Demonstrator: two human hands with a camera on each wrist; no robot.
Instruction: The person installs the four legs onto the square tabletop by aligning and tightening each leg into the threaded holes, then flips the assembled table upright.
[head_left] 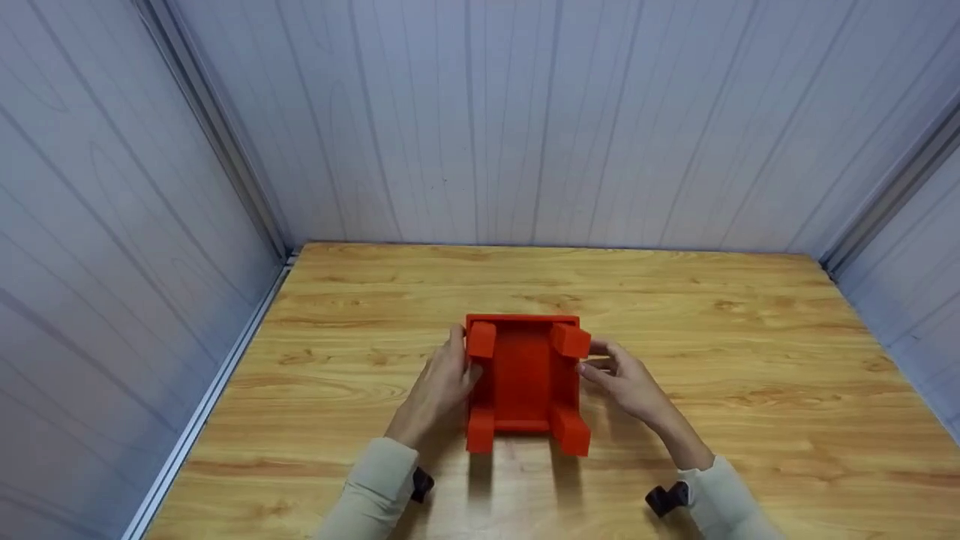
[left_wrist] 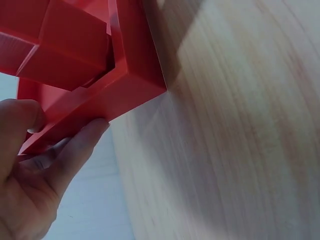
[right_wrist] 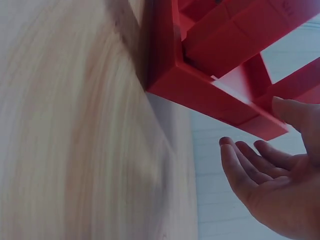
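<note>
A red stool (head_left: 523, 375) lies upside down, its hollow underside and stubby square legs facing up. My left hand (head_left: 444, 379) grips its left side wall, the thumb hooked inside the rim and the fingers against the outer face; the left wrist view shows this hand (left_wrist: 45, 160) close up. On the opposite side is my right hand (head_left: 626, 379), its thumb tip right at the rim. In the right wrist view, the fingers of that hand (right_wrist: 275, 175) are loosely bent and spread apart from the stool's outer wall (right_wrist: 200, 92).
The stool is on a wood-grain table (head_left: 360, 300). A pale panel wall (head_left: 442, 135) rises behind the table's far edge, with side walls at left and right. A small black device (head_left: 422, 484) sits at the left wrist, another black device (head_left: 667, 498) at the right.
</note>
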